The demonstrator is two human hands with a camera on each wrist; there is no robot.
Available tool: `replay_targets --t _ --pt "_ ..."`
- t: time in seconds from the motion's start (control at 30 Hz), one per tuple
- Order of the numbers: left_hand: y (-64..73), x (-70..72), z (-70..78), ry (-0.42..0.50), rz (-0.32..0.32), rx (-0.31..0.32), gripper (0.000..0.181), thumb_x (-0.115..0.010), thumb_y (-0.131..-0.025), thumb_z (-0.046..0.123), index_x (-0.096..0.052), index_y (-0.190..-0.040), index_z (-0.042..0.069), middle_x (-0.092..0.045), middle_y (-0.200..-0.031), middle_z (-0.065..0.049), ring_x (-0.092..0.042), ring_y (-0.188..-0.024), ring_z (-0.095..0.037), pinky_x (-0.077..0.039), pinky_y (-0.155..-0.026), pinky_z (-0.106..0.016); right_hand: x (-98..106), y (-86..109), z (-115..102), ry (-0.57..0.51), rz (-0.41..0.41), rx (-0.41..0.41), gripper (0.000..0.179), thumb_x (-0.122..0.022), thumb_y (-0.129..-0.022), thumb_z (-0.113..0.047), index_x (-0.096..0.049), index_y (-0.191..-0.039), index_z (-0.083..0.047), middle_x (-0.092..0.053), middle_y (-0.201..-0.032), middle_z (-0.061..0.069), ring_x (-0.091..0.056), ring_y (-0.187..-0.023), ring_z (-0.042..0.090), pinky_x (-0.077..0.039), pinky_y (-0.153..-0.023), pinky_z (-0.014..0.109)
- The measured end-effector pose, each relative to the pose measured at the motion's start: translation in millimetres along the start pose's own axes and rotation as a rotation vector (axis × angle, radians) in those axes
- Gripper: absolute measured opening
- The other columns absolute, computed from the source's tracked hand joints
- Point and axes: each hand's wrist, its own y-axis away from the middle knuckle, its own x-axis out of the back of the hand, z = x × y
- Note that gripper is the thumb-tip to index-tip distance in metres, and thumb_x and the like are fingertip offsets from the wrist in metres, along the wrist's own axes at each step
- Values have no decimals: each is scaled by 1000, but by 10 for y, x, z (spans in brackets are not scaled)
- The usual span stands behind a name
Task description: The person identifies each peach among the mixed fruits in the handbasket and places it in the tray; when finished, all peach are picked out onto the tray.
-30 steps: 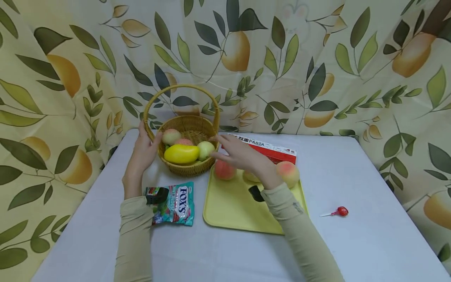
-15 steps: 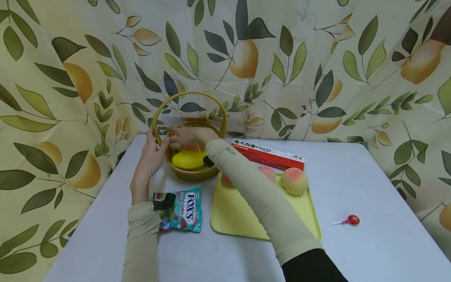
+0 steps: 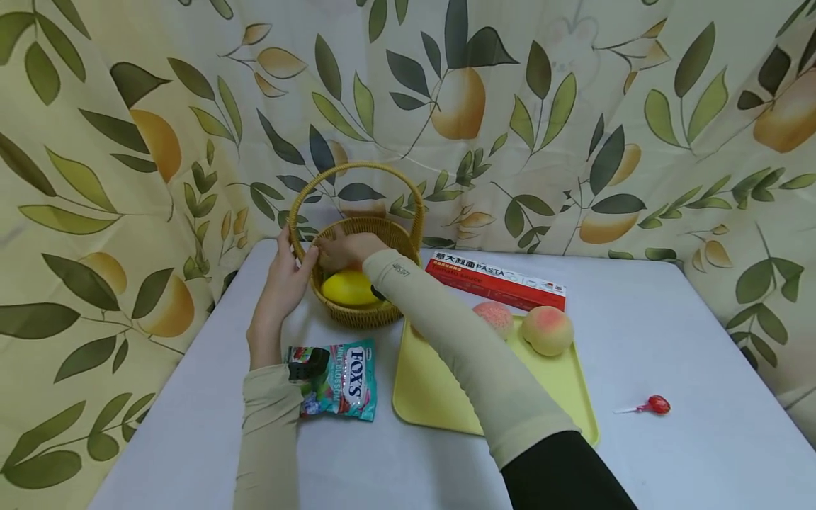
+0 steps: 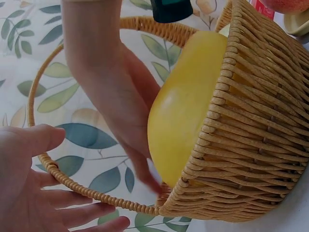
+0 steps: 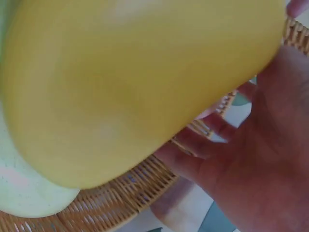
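My left hand (image 3: 285, 280) is at the left side of the wicker basket (image 3: 357, 316), its thumb in front of the handle (image 4: 96, 195) and its fairly straight fingers behind it. Reaching over the rim, my right hand (image 3: 350, 251) is inside the basket, behind a smooth yellow mango-like fruit (image 3: 349, 288). In the right wrist view the right hand's fingers (image 5: 193, 142) pass behind the yellow fruit, so their tips are hidden. A sliver of something pinkish shows beside them. A pale green round fruit (image 5: 34, 191) lies next to the yellow one.
A yellow tray (image 3: 440, 397) with a pink peach (image 3: 494, 316) and a larger peach (image 3: 547, 331) lies right of the basket. Behind it is a red pasta box (image 3: 497, 280). A Fox's candy bag (image 3: 341, 382) lies in front; a red lollipop (image 3: 656, 404) lies far right.
My right hand has moved from the basket's right rim, over the fruit and leftward into the basket. My left hand has stayed at the handle. The whole scene has shifted right in view.
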Motion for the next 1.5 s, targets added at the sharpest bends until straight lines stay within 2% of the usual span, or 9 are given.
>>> replay_targets --t 0.07,0.13,0.47,0.6,0.77,0.97,1.27,1.33,1.5 --pt "11 -14 -3 -1 -7 9 84 -41 -108 50 10 -165 14 -10 -172 -22 -26 -155 -44 -30 -123 -62 -74 -7 -12 -90 58 -38 59 -26 -111 -41 -14 -167 -27 -7 -174 15 -20 -159 41 -27 -128 56" --pt "27 -21 -3 -3 -10 21 85 -41 -108 50 10 -165 15 -10 -172 -22 -26 -155 -45 -29 -124 -62 -78 148 -86 -277 121 -60 60 -31 -110 -41 -15 -166 -29 -13 -173 16 -26 -157 40 -32 -125 56" --pt "12 -22 8 -19 -7 15 82 -43 -109 45 9 -165 15 -11 -172 -23 -26 -155 -45 -30 -123 -63 -82 72 -108 -211 203 3 58 -35 -110 -37 -19 -166 -27 -11 -172 16 -28 -154 44 -37 -122 57" --pt "-7 -13 37 -18 -2 4 84 -41 -108 51 9 -165 16 -11 -172 -23 -25 -156 -45 -29 -123 -64 -67 85 4 -174 279 57 63 -47 -108 -34 -21 -164 -21 -25 -168 17 -32 -152 41 -34 -125 53" --pt "-12 -17 51 -13 -2 4 84 -42 -108 51 9 -165 16 -12 -171 -24 -26 -156 -45 -28 -124 -63 -96 230 190 -307 412 79 67 -67 -97 -33 -35 -155 -25 -30 -162 23 -47 -137 40 -47 -113 53" --pt "12 3 42 -17 -8 -3 88 -40 -106 55 12 -165 15 -8 -172 -22 -21 -157 -45 -24 -125 -64 -293 677 355 -472 602 82 63 -69 -95 -36 -43 -151 -25 -40 -155 20 -54 -130 37 -49 -109 54" --pt "12 1 86 -23 -21 5 90 -39 -106 58 14 -165 14 -6 -172 -22 -21 -157 -46 -24 -124 -65 -814 1829 488 -673 771 33 55 -68 -95 -49 -50 -145 -36 -51 -143 2 -60 -111 25 -56 -91 43" --pt "4 -15 89 -25 -19 4 91 -39 -106 58 14 -165 14 -6 -172 -23 -21 -156 -47 -24 -124 -66 -942 2021 521 -705 752 36 51 -69 -94 -50 -52 -141 -39 -52 -136 0 -59 -109 23 -57 -88 40" --pt "-3 11 108 -39 -11 6 89 -39 -107 54 14 -164 13 -5 -173 -22 -20 -157 -47 -24 -123 -67 -1113 2303 572 -715 562 151 37 -66 -96 -46 -60 -131 -35 -53 -131 0 -56 -115 19 -54 -93 37"
